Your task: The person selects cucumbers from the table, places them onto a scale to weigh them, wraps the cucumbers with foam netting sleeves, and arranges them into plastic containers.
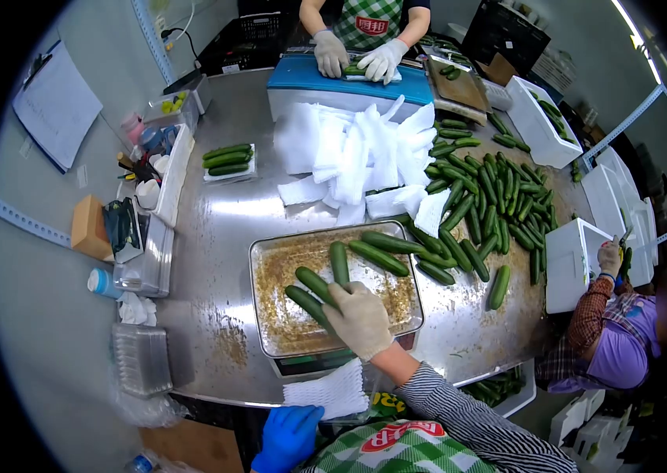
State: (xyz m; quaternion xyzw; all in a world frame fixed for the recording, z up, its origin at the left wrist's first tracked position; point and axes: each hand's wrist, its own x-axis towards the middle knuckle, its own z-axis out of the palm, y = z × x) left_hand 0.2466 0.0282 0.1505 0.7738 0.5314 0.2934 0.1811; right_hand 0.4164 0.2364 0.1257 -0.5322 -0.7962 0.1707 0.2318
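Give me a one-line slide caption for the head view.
The right hand, gloved, grips cucumbers over a metal tray; the blue-gloved left hand holds white foam netting.

Single head-worn view, looking forward and down, wide-angle

Tray (270,340) & table (219,229): shiny metal, both w/ rough brown residue.

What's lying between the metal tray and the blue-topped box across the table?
In the head view, a loose heap of white foam sheets lies between the metal tray and the blue-topped box, with cucumbers along its right side.
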